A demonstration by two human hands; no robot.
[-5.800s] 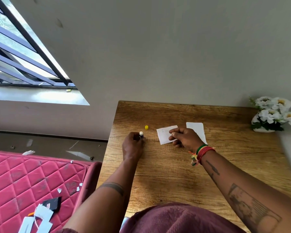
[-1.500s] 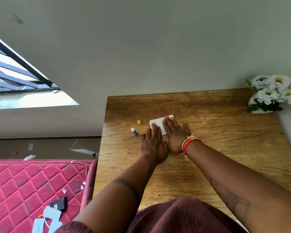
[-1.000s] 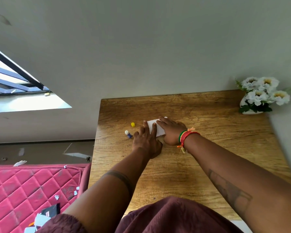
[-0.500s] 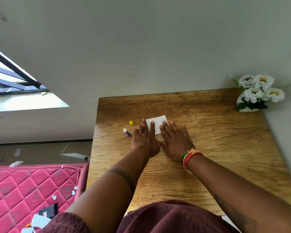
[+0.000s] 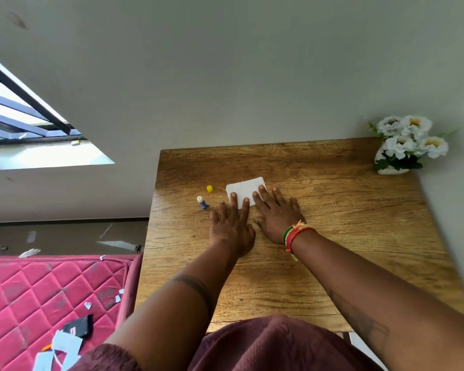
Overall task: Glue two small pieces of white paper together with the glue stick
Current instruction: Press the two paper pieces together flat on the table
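Both forearms reach forward from the bottom of the view over the wooden worktop [image 5: 332, 236]. The left hand [image 5: 232, 224] lies palm down with its fingers spread and flat, holding nothing; two of its fingertips [image 5: 234, 195] rest on the near edge of the white paper [image 5: 244, 189]. The right hand [image 5: 276, 215] lies just beside it, also flat and spread, palm down, with woven bracelets [image 5: 295, 234] round the wrist; its leftmost fingertip touches the paper's right corner, while the other fingers rest on bare wood. The paper lies flat past the hands, a small rectangle turned slightly askew, its edges showing as one stacked sheet. Whether it is two layers cannot be told. Left of the paper, near but apart, the blue glue stick [image 5: 202, 202] stands uncapped with its pale tip up. Its yellow cap [image 5: 210, 188] sits separately just beyond it. At the far right corner stands a white pot of white flowers [image 5: 405, 145].
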